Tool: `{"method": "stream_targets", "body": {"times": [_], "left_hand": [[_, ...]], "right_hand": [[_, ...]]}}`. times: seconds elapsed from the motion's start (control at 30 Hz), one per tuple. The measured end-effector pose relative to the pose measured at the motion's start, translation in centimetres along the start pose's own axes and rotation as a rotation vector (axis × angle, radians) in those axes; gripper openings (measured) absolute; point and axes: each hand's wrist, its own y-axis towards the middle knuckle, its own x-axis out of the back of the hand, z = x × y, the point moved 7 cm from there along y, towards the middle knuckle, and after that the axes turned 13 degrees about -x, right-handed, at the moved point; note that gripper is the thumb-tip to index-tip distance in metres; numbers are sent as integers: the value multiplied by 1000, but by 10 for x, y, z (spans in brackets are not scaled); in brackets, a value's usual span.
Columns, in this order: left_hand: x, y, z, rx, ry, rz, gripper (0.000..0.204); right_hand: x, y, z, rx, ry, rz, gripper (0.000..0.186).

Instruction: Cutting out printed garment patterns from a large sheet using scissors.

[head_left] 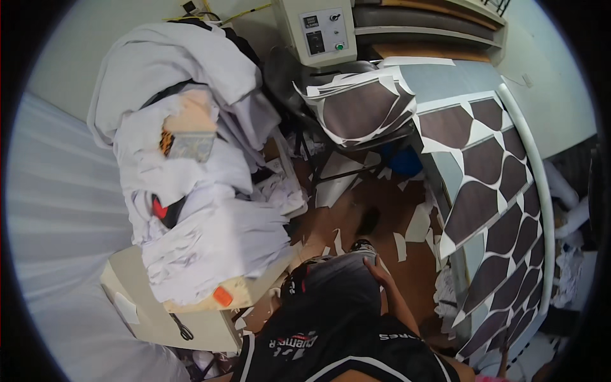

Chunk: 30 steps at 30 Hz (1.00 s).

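My right hand [378,272] rests along the side of the grey shorts [344,280] on my leg, fingers stretched out and holding nothing. My left hand is out of the picture. To my right, a long table carries a white sheet printed with dark brown cut-piece shapes [472,207]. Beyond my knees, a stack of similar printed pieces [358,109] lies on a dark chair [286,76]. On my left, white cloth [210,245] is piled high.
Black-handled scissors [183,328] and an orange block [223,296] lie by the cloth pile. A machine with a control panel [324,32] stands at the far side. White scraps [418,223] litter the brown floor. A white roller [531,159] edges the table. Part of another person [503,360] shows lower right.
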Motion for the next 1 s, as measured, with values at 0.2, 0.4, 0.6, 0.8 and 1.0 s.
{"method": "stream_targets", "body": {"times": [0.2, 0.4, 0.6, 0.8, 1.0], "left_hand": [[-72, 152, -171, -368, 140, -140, 32], [39, 149, -545, -354, -134, 62, 31], [88, 288, -767, -731, 113, -94, 34], [138, 492, -751, -654, 659, -422, 99], [130, 540, -728, -600, 527, -320, 86]], "right_hand": [[168, 61, 161, 306, -624, -277, 55], [354, 21, 305, 521, 318, -282, 41], [483, 97, 483, 821, 268, -730, 82], [468, 179, 563, 701, 226, -269, 98], [448, 147, 560, 845, 221, -263, 85]]}}
